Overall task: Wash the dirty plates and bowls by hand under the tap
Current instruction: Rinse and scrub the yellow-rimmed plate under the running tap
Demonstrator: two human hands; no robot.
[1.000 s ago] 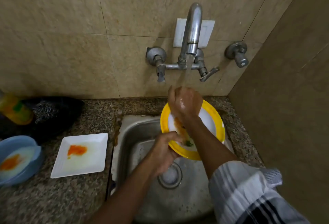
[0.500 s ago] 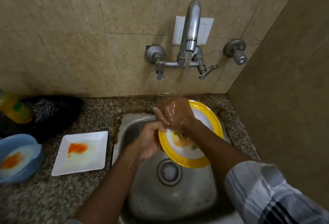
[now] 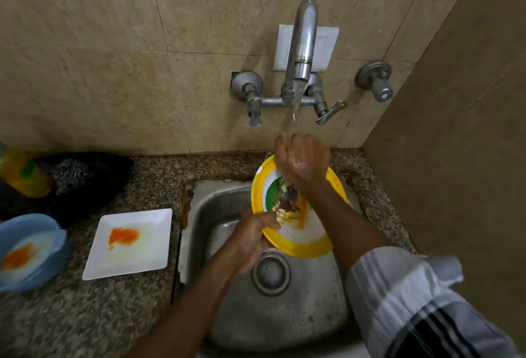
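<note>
Left hand [image 3: 250, 239] holds yellow-rimmed plate [image 3: 296, 246] under tap [image 3: 301, 44]

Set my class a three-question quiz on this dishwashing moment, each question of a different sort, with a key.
1. True or false: the tap is running.
2. Which dish is over the sink? A) white square plate B) yellow-rimmed plate C) blue bowl
3. Fill in: the left hand grips the plate's ____, while the right hand is under the water.

Key: 1 true; 2 B; 3 rim.

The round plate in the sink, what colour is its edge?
Yellow; the round plate shows it best in the head view.
</note>
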